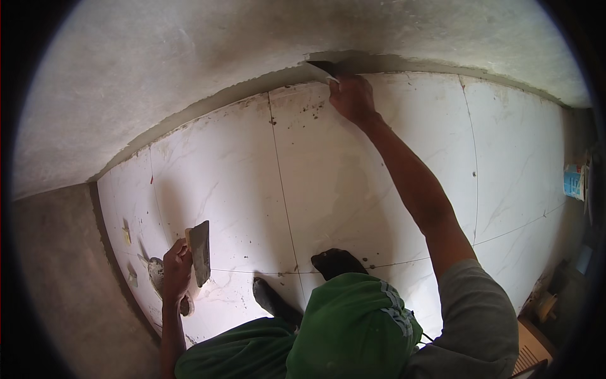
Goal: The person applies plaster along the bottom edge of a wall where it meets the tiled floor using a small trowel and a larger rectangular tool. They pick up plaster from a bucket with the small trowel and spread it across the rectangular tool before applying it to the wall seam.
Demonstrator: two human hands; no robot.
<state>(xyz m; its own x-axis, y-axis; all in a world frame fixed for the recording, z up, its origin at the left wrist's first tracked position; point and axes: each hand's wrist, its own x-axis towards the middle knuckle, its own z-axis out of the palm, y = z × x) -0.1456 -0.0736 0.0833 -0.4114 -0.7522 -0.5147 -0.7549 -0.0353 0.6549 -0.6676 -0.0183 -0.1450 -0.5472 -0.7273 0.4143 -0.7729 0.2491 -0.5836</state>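
My right hand (353, 100) reaches far ahead, closed around the handle of a trowel (323, 67). Its dark blade lies against the grey mortar strip (259, 84) where the wall meets the floor. At the lower left, my left hand (177, 268) grips a flat rectangular mortar board (200, 252), smeared grey and tilted up on edge, with a pale rim at the fingers. Just behind that hand, a mortar-covered tool (155, 273) shows in part; the hand hides the rest.
White marbled tiles (227, 183) with thin dark joints cover the floor, with crumbs of mortar scattered about. A grey plastered wall (177, 57) curves across the far side. A blue-and-white container (574, 181) stands far right. My dark-covered feet (338, 260) are near the middle.
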